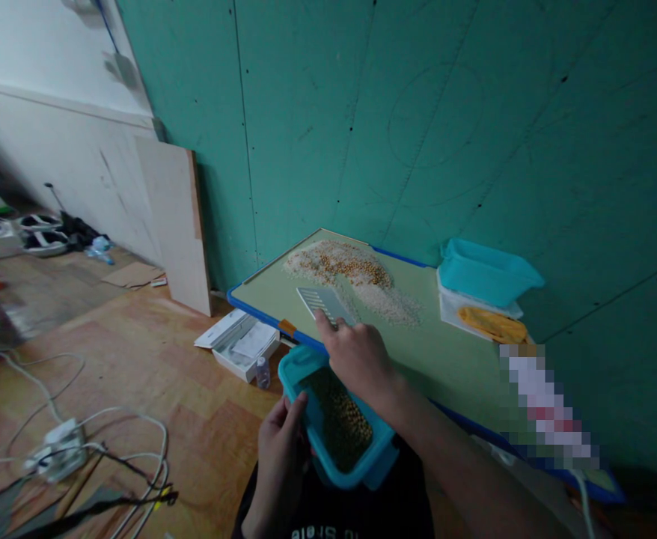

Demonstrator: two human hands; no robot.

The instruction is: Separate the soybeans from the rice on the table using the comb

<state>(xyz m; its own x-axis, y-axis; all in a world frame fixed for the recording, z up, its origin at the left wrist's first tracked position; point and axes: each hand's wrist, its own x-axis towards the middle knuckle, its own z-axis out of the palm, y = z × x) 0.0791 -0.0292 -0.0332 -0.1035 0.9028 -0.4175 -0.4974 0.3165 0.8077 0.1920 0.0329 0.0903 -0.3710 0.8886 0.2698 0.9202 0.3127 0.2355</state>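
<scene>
My left hand (282,442) grips the near left rim of a turquoise plastic container (295,365), thumb over the edge. Small dark green grains (322,389) and yellow beans (356,421) lie inside it, the beans mostly toward the right. My right hand (361,361) is closed on a pale slotted scraper (337,303), index finger stretched along it; its handle is hidden by the hand. The scraper is over the tabletop (418,352), just in front of a spread pile of white rice-like grains (387,303) mixed with yellow beans (362,269).
At the table's right end are a second turquoise container (486,273), a yellow cloth-like item (492,324) and a blurred-out object (550,408). An opened white box (244,348) lies on the floor by a small bottle (263,372). Cables and a power strip (59,449) spread at left.
</scene>
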